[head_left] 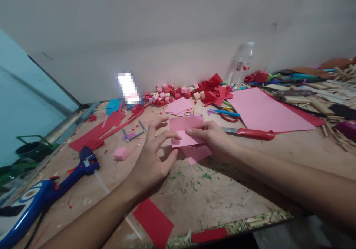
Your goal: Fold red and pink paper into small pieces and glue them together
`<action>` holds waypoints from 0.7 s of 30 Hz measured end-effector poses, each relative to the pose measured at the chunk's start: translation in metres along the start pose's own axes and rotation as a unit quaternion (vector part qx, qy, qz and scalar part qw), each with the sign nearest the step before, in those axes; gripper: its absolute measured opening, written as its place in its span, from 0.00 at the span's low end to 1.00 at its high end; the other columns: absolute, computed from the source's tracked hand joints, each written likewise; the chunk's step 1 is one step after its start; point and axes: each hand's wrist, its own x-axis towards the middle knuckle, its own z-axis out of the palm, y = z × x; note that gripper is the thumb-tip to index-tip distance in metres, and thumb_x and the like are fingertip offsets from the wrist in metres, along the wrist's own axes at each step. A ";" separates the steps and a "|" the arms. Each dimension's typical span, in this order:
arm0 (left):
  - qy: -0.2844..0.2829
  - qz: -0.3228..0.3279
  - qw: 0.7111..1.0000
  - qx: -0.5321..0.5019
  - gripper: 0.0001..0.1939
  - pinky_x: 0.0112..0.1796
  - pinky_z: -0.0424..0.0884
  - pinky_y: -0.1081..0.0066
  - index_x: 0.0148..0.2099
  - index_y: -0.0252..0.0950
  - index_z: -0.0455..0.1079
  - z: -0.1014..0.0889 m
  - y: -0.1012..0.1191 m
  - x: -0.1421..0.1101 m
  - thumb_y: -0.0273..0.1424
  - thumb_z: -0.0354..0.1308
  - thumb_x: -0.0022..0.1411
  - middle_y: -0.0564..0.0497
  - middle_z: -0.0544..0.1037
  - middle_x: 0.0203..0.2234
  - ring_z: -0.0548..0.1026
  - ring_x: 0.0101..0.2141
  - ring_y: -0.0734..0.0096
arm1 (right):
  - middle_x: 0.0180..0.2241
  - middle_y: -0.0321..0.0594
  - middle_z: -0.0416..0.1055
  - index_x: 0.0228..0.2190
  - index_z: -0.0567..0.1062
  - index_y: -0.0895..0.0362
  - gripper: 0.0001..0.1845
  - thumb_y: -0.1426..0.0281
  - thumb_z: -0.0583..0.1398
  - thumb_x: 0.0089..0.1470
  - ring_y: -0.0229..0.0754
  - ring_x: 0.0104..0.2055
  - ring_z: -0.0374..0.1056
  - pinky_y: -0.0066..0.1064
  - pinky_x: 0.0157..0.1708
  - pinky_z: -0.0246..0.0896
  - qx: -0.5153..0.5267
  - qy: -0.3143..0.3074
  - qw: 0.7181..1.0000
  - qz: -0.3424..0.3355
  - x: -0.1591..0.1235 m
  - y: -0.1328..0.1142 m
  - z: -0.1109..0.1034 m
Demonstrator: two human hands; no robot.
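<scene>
A creased piece of pink paper (185, 124) is held above the table by my right hand (213, 136), its thumb on top and fingers underneath. My left hand (160, 149) is open at the paper's left edge, with fingers spread; whether a fingertip touches the paper I cannot tell. Below lies another pink paper piece (197, 155). Just behind is a small stack of pink sheets (179, 106). A folded pink paper cube (121, 153) sits left of my left hand.
A blue glue gun (89, 162) lies at left. A red-handled knife (256, 133), a blue pen (224, 112) and large pink sheets (267, 110) are at right. Several small cubes (167, 93) line the wall near a plastic bottle (242, 65). Red paper (154, 219) lies in front.
</scene>
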 end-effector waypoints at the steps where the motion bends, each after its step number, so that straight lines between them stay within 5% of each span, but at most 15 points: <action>1: 0.001 -0.013 1.000 -0.002 0.06 0.57 0.73 0.53 0.43 0.44 0.74 0.001 0.000 0.000 0.28 0.59 0.65 0.47 0.61 0.63 0.60 0.67 0.54 | 0.26 0.42 0.78 0.29 0.82 0.62 0.18 0.62 0.76 0.40 0.37 0.24 0.71 0.28 0.25 0.67 0.005 0.000 1.000 -0.005 0.000 0.000 0.000; 8: 0.040 -0.033 0.998 -0.033 0.03 0.58 0.70 0.53 0.36 0.42 0.79 0.000 -0.001 0.007 0.35 0.67 0.62 0.46 0.74 0.55 0.74 0.56 0.54 | 0.26 0.41 0.78 0.29 0.82 0.61 0.18 0.60 0.75 0.43 0.38 0.24 0.73 0.29 0.27 0.69 -0.010 -0.019 1.000 -0.014 -0.001 -0.001 0.003; 12: 0.047 -0.083 0.993 -0.073 0.05 0.49 0.75 0.61 0.35 0.41 0.80 0.001 0.003 0.007 0.35 0.64 0.64 0.48 0.82 0.44 0.79 0.45 0.59 | 0.27 0.42 0.79 0.32 0.83 0.61 0.19 0.58 0.74 0.45 0.37 0.25 0.73 0.29 0.28 0.70 -0.026 -0.042 0.998 -0.044 -0.004 -0.003 0.003; 17: 0.086 -0.132 0.983 -0.099 0.08 0.40 0.75 0.66 0.34 0.39 0.79 0.002 0.005 0.007 0.37 0.65 0.63 0.50 0.82 0.32 0.79 0.35 0.63 | 0.30 0.45 0.81 0.39 0.84 0.60 0.23 0.53 0.70 0.53 0.40 0.28 0.76 0.29 0.28 0.70 -0.084 -0.078 0.991 -0.070 -0.006 -0.006 0.001; 21: 0.105 -0.150 0.974 -0.136 0.08 0.36 0.75 0.67 0.35 0.38 0.78 0.002 0.008 0.008 0.36 0.64 0.63 0.50 0.82 0.31 0.79 0.33 0.65 | 0.32 0.42 0.81 0.42 0.83 0.59 0.22 0.59 0.74 0.48 0.40 0.29 0.76 0.30 0.31 0.72 -0.104 -0.121 0.983 -0.087 -0.007 -0.006 0.001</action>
